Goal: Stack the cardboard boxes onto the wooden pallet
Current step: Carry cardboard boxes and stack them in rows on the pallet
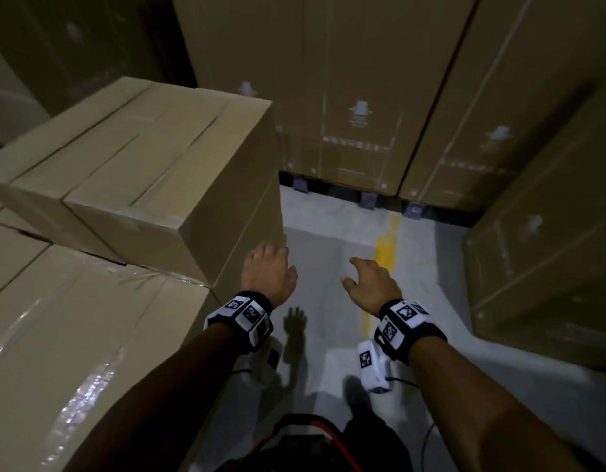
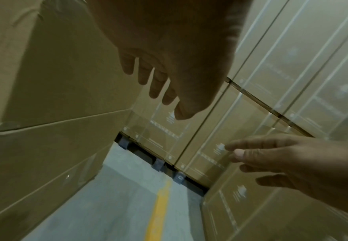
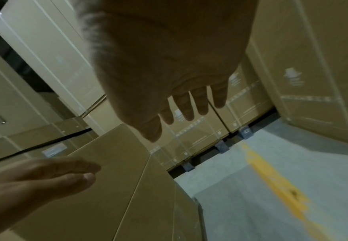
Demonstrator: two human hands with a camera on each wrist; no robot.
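Two hands show, the left hand (image 1: 269,272) and the right hand (image 1: 371,284), each wrist wearing one marker-covered band. Two cardboard boxes (image 1: 141,158) sit side by side atop the wrapped stack (image 1: 73,335), and one yellow line (image 1: 385,247) marks the floor.

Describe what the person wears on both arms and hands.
Both forearms and hands are bare, without sleeves or gloves. The left hand and right hand each have a black wristband with white square-code markers, and a white camera unit with a thin black cable beneath.
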